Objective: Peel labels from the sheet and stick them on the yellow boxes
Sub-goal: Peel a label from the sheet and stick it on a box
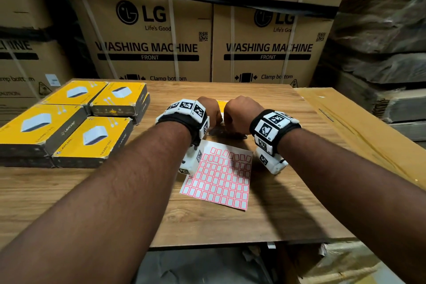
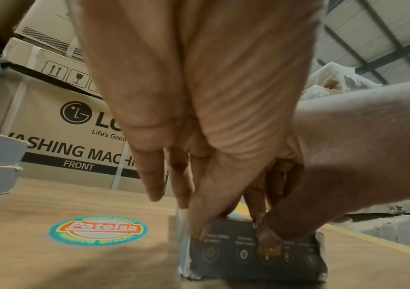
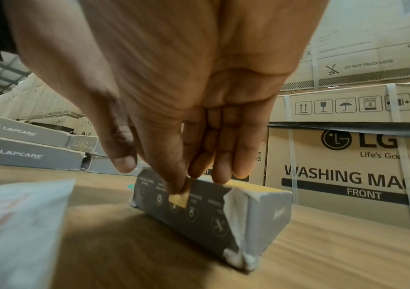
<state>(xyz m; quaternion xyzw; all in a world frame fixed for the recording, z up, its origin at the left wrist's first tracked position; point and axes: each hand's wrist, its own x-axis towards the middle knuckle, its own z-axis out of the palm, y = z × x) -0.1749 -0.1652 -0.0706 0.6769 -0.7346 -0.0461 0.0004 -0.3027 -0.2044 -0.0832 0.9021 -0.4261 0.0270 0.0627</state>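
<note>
A yellow box [image 1: 222,105] lies flat at mid-table, almost hidden behind both hands in the head view. Its grey side with printed icons [image 2: 223,258] faces me. My left hand [image 1: 212,110] reaches down with straight fingers, and its fingertips [image 2: 196,230] touch the top edge of that grey side. My right hand [image 1: 239,110] also points down, with the index fingertip [image 3: 176,187] pressing the grey side [image 3: 260,211] just above a small yellow patch. I cannot make out a label under the fingers. The label sheet [image 1: 221,182], red-bordered white labels, lies flat below my wrists.
Stacks of yellow boxes [image 1: 69,127] fill the table's left side. Big LG washing machine cartons [image 1: 149,37] wall off the back. A brown taped carton [image 1: 359,127] adjoins the table on the right. A round Patelsa sticker [image 2: 97,230] marks the wooden tabletop.
</note>
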